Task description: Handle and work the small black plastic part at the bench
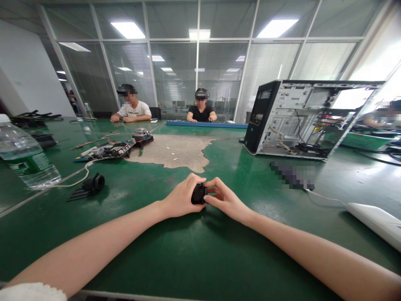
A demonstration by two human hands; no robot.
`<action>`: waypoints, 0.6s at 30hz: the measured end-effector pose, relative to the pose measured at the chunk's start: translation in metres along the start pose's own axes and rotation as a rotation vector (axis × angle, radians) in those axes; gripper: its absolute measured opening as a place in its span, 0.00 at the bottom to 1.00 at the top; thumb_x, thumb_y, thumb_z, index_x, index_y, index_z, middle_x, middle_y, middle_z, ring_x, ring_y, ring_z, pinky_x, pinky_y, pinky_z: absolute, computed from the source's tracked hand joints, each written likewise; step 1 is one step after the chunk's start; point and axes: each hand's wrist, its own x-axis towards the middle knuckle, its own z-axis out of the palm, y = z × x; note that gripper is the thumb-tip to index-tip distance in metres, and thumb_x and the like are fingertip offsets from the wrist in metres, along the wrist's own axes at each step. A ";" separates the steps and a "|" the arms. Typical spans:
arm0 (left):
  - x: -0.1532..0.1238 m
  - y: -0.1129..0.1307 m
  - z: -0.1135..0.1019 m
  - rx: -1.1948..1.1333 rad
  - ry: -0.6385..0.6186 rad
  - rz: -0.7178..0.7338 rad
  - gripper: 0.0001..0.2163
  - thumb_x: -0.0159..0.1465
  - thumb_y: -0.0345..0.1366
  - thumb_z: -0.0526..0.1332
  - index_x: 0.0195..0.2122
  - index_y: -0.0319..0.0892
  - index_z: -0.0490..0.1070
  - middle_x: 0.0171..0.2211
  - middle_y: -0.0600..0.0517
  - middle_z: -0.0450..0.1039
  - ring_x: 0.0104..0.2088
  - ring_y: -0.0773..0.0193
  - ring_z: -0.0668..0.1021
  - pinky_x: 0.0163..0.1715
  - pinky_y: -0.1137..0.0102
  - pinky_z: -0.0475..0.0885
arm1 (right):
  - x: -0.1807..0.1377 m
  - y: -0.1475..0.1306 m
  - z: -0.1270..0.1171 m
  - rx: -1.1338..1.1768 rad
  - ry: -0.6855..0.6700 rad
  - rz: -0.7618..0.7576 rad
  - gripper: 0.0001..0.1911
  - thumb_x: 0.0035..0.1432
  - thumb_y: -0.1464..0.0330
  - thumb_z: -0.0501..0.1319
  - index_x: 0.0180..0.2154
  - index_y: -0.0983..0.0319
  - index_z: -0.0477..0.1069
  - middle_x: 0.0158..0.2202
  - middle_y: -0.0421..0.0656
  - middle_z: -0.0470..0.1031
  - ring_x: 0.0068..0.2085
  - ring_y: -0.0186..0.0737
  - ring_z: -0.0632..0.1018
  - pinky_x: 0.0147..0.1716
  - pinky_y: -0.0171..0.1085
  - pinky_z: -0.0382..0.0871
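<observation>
A small black, roughly cylindrical plastic part [198, 195] is between my two hands, just above or on the green table. My left hand [181, 195] is closed around it from the left, thumb on top and fingers beneath. From the right, my right hand [226, 200] pinches the part's narrower ringed end between thumb and fingertips. The palm of my left hand hides some of the part. To the left on the table lies another black plastic piece [94, 182] with a round opening and several long prongs.
A water bottle [28, 156] stands at far left. Circuit boards [108, 150] lie beyond the pronged piece. An open computer case [291, 121] stands at right, before a white power-bank-like box [374, 219] with a cable. Two people sit across the green table [175, 259].
</observation>
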 end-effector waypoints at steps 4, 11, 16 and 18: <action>0.000 0.001 0.000 -0.005 0.007 -0.003 0.27 0.49 0.35 0.63 0.49 0.44 0.54 0.43 0.49 0.60 0.43 0.58 0.69 0.41 0.64 0.66 | 0.002 0.000 0.000 -0.021 0.036 0.008 0.10 0.53 0.64 0.58 0.38 0.59 0.60 0.36 0.40 0.68 0.40 0.37 0.72 0.38 0.39 0.69; 0.000 0.000 0.000 -0.010 0.003 -0.006 0.28 0.49 0.34 0.63 0.49 0.44 0.53 0.44 0.49 0.60 0.43 0.58 0.69 0.41 0.64 0.67 | 0.002 0.001 -0.001 -0.020 0.016 0.027 0.13 0.52 0.65 0.59 0.39 0.59 0.61 0.40 0.42 0.67 0.43 0.39 0.72 0.39 0.39 0.69; 0.000 0.000 0.000 0.003 0.004 0.001 0.27 0.49 0.34 0.64 0.49 0.43 0.54 0.44 0.49 0.60 0.43 0.58 0.69 0.41 0.64 0.67 | 0.000 0.000 0.001 0.015 0.002 -0.035 0.12 0.51 0.67 0.60 0.37 0.58 0.59 0.38 0.40 0.66 0.45 0.39 0.71 0.39 0.38 0.69; 0.000 0.000 0.000 0.003 0.004 0.001 0.27 0.49 0.35 0.63 0.49 0.43 0.53 0.43 0.49 0.60 0.43 0.58 0.69 0.41 0.65 0.67 | 0.000 -0.001 0.001 0.010 0.010 -0.016 0.09 0.53 0.66 0.58 0.36 0.59 0.59 0.37 0.40 0.66 0.43 0.38 0.71 0.39 0.39 0.69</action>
